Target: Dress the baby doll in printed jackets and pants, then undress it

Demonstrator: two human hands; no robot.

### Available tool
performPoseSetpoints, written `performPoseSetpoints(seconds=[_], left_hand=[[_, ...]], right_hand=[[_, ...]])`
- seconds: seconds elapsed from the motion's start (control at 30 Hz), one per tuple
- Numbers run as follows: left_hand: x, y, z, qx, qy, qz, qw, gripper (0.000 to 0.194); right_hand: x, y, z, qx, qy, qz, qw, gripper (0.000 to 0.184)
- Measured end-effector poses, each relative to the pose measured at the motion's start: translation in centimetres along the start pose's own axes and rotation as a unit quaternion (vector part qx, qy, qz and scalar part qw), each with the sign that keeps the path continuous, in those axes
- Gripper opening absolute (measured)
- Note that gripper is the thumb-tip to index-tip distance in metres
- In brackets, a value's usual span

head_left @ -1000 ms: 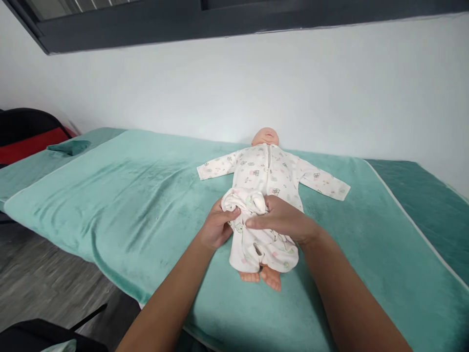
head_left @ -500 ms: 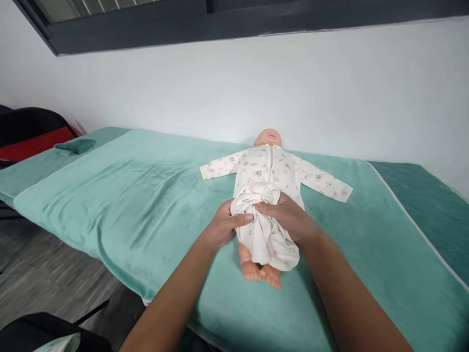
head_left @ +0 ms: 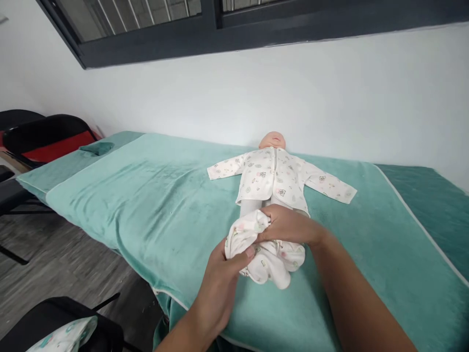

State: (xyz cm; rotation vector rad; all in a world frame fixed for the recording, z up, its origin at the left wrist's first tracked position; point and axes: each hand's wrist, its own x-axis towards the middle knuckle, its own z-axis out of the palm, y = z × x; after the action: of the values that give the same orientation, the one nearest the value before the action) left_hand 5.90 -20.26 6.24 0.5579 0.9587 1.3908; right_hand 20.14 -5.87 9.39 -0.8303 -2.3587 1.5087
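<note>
A baby doll [head_left: 272,140] lies on its back on the green-covered bed, its head toward the wall. It wears a white printed jacket [head_left: 256,172] with both sleeves spread wide. Bunched baby pants [head_left: 267,264], white with a small print, lie over the lower legs and hide the feet. My left hand [head_left: 223,276] grips the left edge of the pants, thumb on top. From the right, my right hand [head_left: 284,226] holds the gathered cloth, its fingers partly inside the folds. Pale grey upper legs show between the jacket hem and the pants.
The green bed cover [head_left: 157,195] has wrinkles on the left. Behind it rises a white wall [head_left: 176,93] below a dark window frame [head_left: 249,29]. A black and red chair [head_left: 54,139] stands at the left. Folded printed cloth [head_left: 66,335] rests on a black chair [head_left: 69,313] at lower left.
Both hands have moved with the bunched pants from over the doll's belly down to its feet. The jacket front and upper legs now show, while the feet are covered. The view has shifted slightly.
</note>
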Motion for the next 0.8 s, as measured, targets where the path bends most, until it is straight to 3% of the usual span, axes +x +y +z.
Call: performPoseSetpoints(seconds=[0.2,0.33,0.47,0.67,0.8], left_hand=[[-3.0,-2.0,0.2,-0.081,0.069,-0.048,0.993,0.053],[-3.7,-4.5,-0.3,-0.131,0.1,-0.064,0.984,0.047],[-3.7,-6.0,-0.6,-0.138,0.127,-0.073,0.98,0.042],[-2.6,-4.4,-2.2,0.014,0.122,-0.05,0.991,0.043],[-2.4,-3.5,-3.1,0.148,0.122,-0.014,0.981,0.041]], right_hand=[[0.0,-0.8,0.4,-0.077,-0.054,0.002,0.996,0.028],[-0.1,-0.7,0.6,-0.091,-0.08,0.007,0.993,0.013],[-0.1,-0.2,0.8,-0.125,-0.09,0.009,0.988,0.013],[-0.2,-0.3,1.4,-0.154,-0.039,0.019,0.987,0.033],[-0.3,-0.7,1.6,-0.17,-0.013,0.018,0.985,0.038]])
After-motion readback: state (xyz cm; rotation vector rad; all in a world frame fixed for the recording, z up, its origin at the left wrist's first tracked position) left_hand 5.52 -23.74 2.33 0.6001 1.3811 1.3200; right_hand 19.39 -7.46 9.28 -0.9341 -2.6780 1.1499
